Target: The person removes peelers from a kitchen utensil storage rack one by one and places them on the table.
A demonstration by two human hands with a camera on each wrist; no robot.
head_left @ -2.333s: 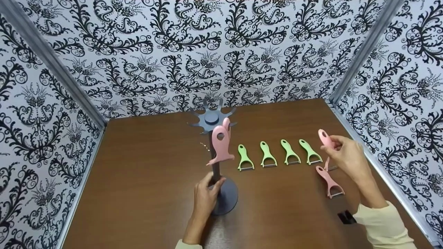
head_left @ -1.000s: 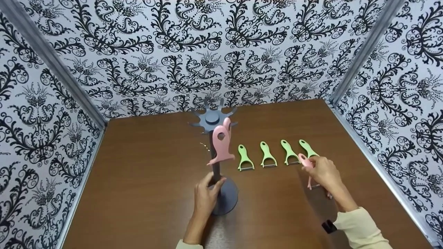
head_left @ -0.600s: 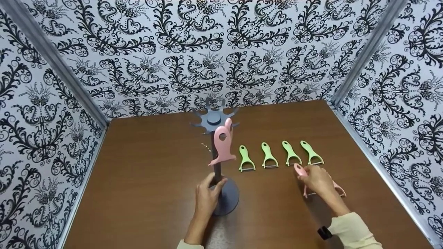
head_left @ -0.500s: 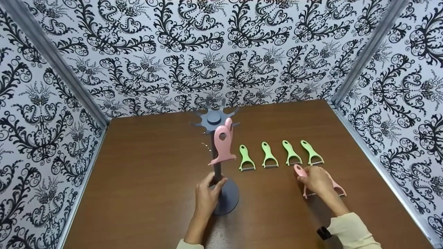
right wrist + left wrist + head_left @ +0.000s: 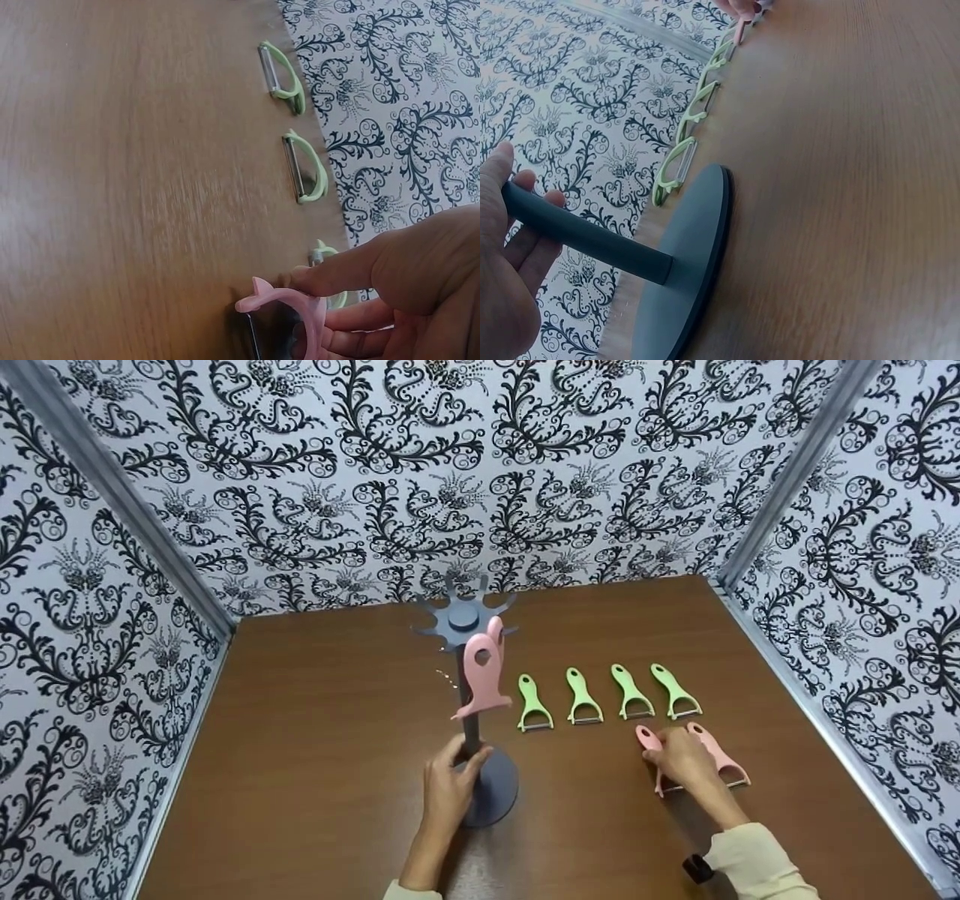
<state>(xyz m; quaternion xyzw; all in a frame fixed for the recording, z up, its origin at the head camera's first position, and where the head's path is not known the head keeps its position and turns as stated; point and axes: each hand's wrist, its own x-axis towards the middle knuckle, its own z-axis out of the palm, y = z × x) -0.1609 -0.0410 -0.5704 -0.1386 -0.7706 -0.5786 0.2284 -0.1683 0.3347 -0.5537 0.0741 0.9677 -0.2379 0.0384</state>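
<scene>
My left hand (image 5: pixel 446 784) grips the upright post (image 5: pixel 592 236) of a grey stand just above its round base (image 5: pixel 496 791). A spoked top (image 5: pixel 463 616) crowns the stand, and two pink peelers hang from it; the nearer pink peeler (image 5: pixel 484 671) partly covers the other. Over at the right, my right hand (image 5: pixel 688 757) pinches another pink peeler (image 5: pixel 304 304) by its handle, low at the tabletop. Beside that hand lies one more pink peeler (image 5: pixel 720 754), partly hidden behind the fingers.
Several green peelers (image 5: pixel 583 697) lie in a row on the brown wooden table (image 5: pixel 322 735), between the stand and the right side. Patterned walls (image 5: pixel 420 472) with grey corner strips enclose the back and sides. A dark band (image 5: pixel 697 868) shows by the right sleeve.
My right hand has brought its pink peeler from the raised position at the right, leftward and down to the tabletop beside the other pink peeler. The left hand keeps holding the post.
</scene>
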